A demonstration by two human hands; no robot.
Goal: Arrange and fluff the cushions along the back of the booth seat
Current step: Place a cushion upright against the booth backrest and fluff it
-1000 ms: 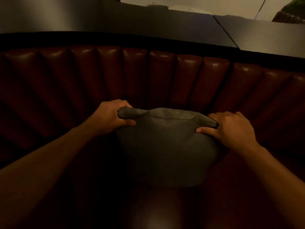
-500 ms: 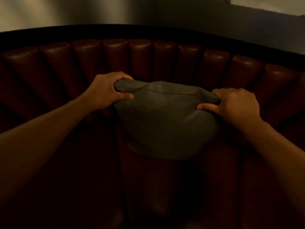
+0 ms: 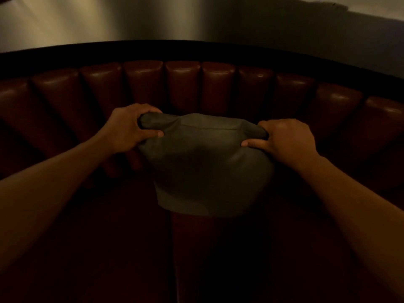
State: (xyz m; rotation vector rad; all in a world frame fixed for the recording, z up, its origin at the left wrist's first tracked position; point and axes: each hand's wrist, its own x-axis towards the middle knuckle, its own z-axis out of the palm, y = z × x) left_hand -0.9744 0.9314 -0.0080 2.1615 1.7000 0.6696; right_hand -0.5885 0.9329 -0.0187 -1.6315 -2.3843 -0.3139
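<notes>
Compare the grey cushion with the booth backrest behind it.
The cushion is grey-green, soft and creased; the backrest is dark red, glossy and taut. The cushion is one plain bag shape; the backrest is ribbed into upright channels. The left hand and right hand grip only the cushion.

head cam | looks forward and down | close over curved booth backrest (image 3: 181,84) | single view

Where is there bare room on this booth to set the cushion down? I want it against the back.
Bare seat lies below and to both sides of the grey cushion, bordered by the ribbed backrest. The backrest shows nothing leaning on it left or right. The only crowded spot is the middle, where the left hand and right hand grip the cushion's top corners.
</notes>
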